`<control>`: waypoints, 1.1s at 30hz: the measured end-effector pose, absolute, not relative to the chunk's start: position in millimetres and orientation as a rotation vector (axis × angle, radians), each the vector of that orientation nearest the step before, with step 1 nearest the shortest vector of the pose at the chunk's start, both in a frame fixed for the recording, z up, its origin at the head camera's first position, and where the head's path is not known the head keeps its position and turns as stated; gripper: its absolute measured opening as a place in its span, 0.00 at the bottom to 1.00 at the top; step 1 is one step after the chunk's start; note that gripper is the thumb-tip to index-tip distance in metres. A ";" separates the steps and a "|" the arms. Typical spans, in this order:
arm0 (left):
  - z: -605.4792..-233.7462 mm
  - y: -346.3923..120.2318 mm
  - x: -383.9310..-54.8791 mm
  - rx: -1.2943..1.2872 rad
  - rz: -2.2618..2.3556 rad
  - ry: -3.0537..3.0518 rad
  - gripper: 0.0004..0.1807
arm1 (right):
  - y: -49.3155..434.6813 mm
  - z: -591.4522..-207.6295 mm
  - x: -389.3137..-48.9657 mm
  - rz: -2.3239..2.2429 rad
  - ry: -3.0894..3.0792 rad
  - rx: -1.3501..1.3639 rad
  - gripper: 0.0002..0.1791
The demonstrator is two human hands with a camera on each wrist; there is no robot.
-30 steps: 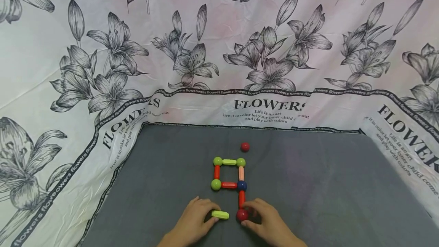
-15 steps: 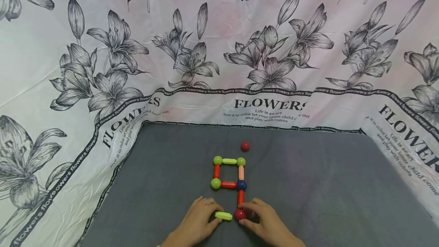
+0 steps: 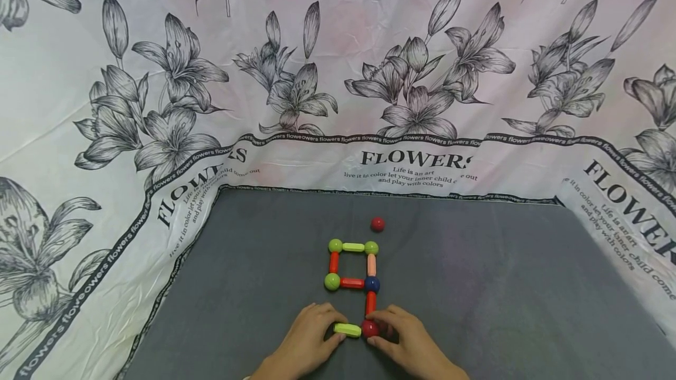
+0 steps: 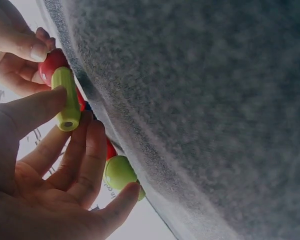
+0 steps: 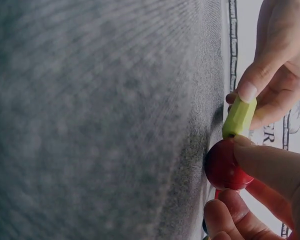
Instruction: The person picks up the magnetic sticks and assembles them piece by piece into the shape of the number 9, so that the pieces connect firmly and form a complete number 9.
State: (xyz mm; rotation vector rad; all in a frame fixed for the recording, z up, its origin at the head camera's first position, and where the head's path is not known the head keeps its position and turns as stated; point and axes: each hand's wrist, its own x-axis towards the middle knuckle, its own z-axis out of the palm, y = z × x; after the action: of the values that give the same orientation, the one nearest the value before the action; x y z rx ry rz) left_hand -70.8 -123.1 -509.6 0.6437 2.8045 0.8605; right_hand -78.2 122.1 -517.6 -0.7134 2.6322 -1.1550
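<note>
My left hand [image 3: 306, 336] pinches a yellow-green rod [image 3: 347, 330] between thumb and fingers. The rod's far end meets a dark red ball [image 5: 226, 164], which my right hand [image 3: 409, 339] pinches at its side. From that ball a red rod [image 3: 371, 305] runs up to a dark blue ball [image 3: 372, 284]. The blue ball is one corner of a square, with green balls [image 3: 332, 281] at the other corners. Its sides are a yellow-green rod [image 3: 353, 247], a pink rod [image 3: 372, 265] and two red rods [image 3: 352, 283].
A loose red ball [image 3: 377, 224] lies beyond the square on the grey cloth [image 3: 475, 274]. A white curtain [image 3: 296, 163] with printed flowers and lettering surrounds the grey surface at the back and sides.
My left hand has moved right with the yellow-green rod, closing the gap to the dark red ball. My right hand and that ball have shifted slightly left.
</note>
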 end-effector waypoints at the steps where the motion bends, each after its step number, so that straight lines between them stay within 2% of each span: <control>1: -509.6 -122.7 -71.0 0.644 0.861 2.807 0.09 | 122.4 -517.8 -77.9 -1.158 2.633 -0.712 0.22; 14: -507.7 -118.3 -75.1 0.652 0.803 2.787 0.09 | 125.2 -520.2 -78.2 -1.144 2.615 -0.679 0.22; 20: -498.0 -119.3 -88.1 0.700 0.781 2.794 0.11 | 127.1 -520.2 -78.7 -1.138 2.620 -0.680 0.22; 26: -474.5 -118.1 -118.0 0.674 0.913 2.942 0.12 | 127.6 -521.5 -78.0 -1.161 2.616 -0.703 0.22; 33: -462.4 -104.5 -178.7 0.780 1.164 3.024 0.12 | 124.9 -521.8 -76.8 -1.248 2.593 -0.768 0.21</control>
State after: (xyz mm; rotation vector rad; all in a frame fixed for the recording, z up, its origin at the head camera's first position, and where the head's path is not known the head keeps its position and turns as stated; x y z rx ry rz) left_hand -178.7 -104.5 -462.4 0.7796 3.0237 1.1640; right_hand -76.8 124.9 -521.8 -0.7684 2.5927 -1.2476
